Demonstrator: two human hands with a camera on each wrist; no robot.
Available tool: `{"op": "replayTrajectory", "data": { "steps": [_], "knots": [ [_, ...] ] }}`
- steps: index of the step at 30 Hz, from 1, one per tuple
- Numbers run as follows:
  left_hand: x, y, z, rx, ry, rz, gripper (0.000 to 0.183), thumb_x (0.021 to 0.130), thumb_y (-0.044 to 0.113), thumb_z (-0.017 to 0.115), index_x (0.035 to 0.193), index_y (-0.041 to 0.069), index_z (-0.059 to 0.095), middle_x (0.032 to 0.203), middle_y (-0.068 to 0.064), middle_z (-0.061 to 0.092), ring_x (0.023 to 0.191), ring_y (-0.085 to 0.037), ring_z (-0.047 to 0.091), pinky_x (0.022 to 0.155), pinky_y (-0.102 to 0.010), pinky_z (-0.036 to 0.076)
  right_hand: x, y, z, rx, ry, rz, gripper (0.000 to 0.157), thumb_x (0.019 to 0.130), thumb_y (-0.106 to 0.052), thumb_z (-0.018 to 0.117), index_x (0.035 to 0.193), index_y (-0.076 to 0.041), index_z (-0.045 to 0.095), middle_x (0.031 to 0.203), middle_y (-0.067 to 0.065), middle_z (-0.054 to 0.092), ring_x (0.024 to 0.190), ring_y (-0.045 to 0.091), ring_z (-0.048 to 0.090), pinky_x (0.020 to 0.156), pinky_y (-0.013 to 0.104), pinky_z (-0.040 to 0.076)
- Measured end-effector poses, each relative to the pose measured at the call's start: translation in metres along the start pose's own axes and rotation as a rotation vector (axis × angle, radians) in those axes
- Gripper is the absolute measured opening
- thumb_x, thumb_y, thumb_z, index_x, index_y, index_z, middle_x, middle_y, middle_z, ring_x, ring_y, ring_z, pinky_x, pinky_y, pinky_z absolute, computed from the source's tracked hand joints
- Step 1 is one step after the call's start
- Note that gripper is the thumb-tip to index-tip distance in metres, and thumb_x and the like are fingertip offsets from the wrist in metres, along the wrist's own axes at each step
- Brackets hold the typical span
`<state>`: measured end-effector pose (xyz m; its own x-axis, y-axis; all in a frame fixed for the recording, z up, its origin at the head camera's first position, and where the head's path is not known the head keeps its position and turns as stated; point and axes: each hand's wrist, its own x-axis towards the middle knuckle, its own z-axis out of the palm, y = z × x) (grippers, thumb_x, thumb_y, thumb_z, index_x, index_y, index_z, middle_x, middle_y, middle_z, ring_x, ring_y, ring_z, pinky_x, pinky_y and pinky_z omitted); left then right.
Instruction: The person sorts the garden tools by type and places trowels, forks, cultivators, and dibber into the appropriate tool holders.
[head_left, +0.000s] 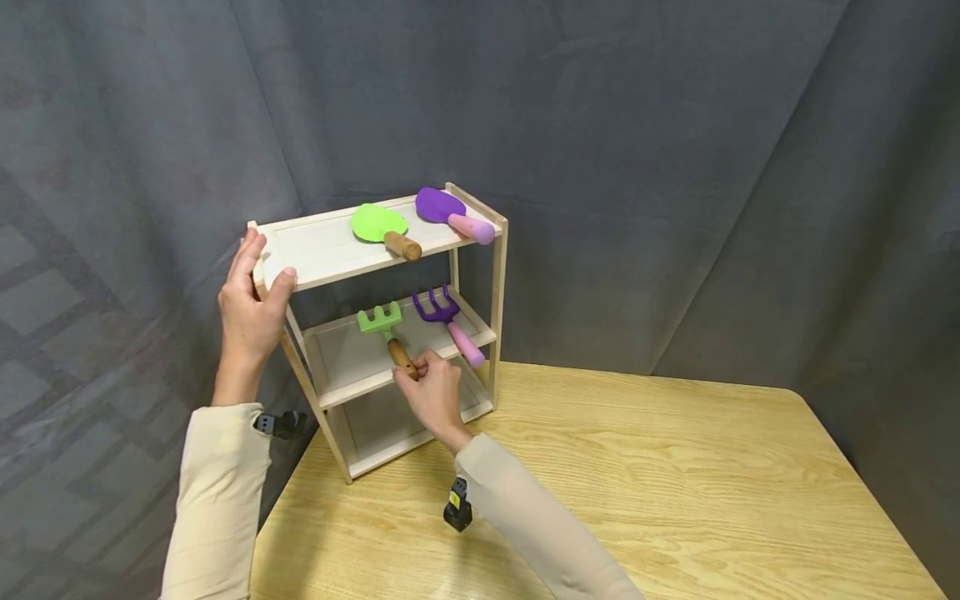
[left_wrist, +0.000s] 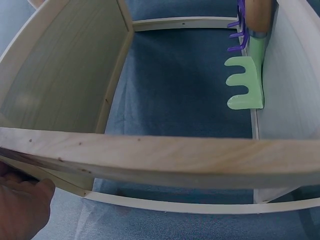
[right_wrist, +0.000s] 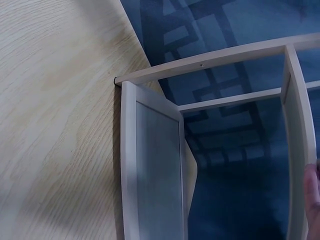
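A three-tier wooden shelf stands on the table. My left hand grips its top left end, thumb over the front corner and fingers along the side; in the left wrist view part of that hand shows at the frame. With my right hand I pinch the wooden handle end of a light green toy hand rake on the middle tier, its prongs toward the back. Right of it lies a purple hand rake with a pink handle. Only fingers of my right hand show in the right wrist view.
On the top tier lie a lime green trowel with a wooden handle and a purple trowel with a pink handle. Both handles overhang the front edge. The wooden table extends to the right, and a grey curtain hangs behind.
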<state>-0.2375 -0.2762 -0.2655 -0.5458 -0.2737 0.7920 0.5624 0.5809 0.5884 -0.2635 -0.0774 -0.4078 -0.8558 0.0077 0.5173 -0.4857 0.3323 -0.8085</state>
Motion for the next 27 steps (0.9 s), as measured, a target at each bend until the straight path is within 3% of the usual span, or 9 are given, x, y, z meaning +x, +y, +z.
{"op": "replayTrajectory", "data": {
  "steps": [6,10,15,17,22,27],
  "knots": [
    [-0.007,0.044,0.001,-0.027,-0.001,-0.024,0.06,0.083,0.01,0.059,0.132,-0.02,0.044,0.144,-0.03,0.038,0.138,-0.037,0.03,0.112,-0.025,0.021,-0.002,0.0,-0.004,0.028,-0.022,0.015,0.021,0.078,-0.018,0.078,0.085,-0.001,0.068,0.075,0.006,0.07,0.061,0.009,0.064,0.055,0.015,0.051],
    [-0.005,0.032,0.0,-0.034,0.005,-0.029,0.059,0.082,0.009,0.06,0.132,-0.018,0.045,0.144,-0.029,0.039,0.138,-0.034,0.03,0.111,-0.023,0.022,-0.003,0.0,-0.007,0.049,-0.034,0.013,0.025,0.079,-0.019,0.077,0.091,0.001,0.069,0.079,0.008,0.071,0.065,0.009,0.066,0.059,0.015,0.052],
    [-0.002,0.003,0.0,-0.014,0.007,-0.046,0.06,0.083,0.014,0.062,0.137,-0.009,0.048,0.147,-0.018,0.041,0.139,-0.021,0.032,0.111,-0.023,0.022,-0.004,0.0,-0.015,0.057,-0.022,-0.025,0.028,0.079,-0.019,0.076,0.095,0.004,0.069,0.078,0.008,0.071,0.065,0.009,0.066,0.06,0.016,0.053],
    [-0.002,-0.001,0.0,-0.003,0.002,-0.062,0.061,0.083,0.017,0.063,0.138,-0.006,0.049,0.148,-0.013,0.041,0.138,-0.014,0.032,0.111,-0.022,0.022,-0.004,-0.001,-0.02,0.054,-0.011,-0.052,0.028,0.079,-0.02,0.076,0.094,0.004,0.07,0.077,0.008,0.07,0.064,0.009,0.065,0.06,0.017,0.053],
    [-0.004,0.001,0.0,-0.003,-0.014,-0.116,0.059,0.086,0.017,0.063,0.14,-0.003,0.048,0.15,-0.008,0.039,0.137,-0.008,0.033,0.11,-0.021,0.023,-0.005,-0.007,-0.035,0.122,-0.016,-0.104,0.028,0.08,-0.017,0.075,0.094,0.007,0.068,0.078,0.01,0.07,0.066,0.013,0.066,0.061,0.021,0.055],
    [-0.008,0.016,-0.002,-0.039,-0.013,-0.144,0.055,0.089,0.011,0.06,0.14,-0.005,0.046,0.151,-0.012,0.037,0.137,-0.013,0.034,0.11,-0.023,0.027,-0.007,-0.016,-0.059,0.185,-0.043,-0.149,0.025,0.084,-0.013,0.074,0.099,0.005,0.068,0.082,0.008,0.069,0.071,0.014,0.066,0.061,0.023,0.056]
  ]
}}
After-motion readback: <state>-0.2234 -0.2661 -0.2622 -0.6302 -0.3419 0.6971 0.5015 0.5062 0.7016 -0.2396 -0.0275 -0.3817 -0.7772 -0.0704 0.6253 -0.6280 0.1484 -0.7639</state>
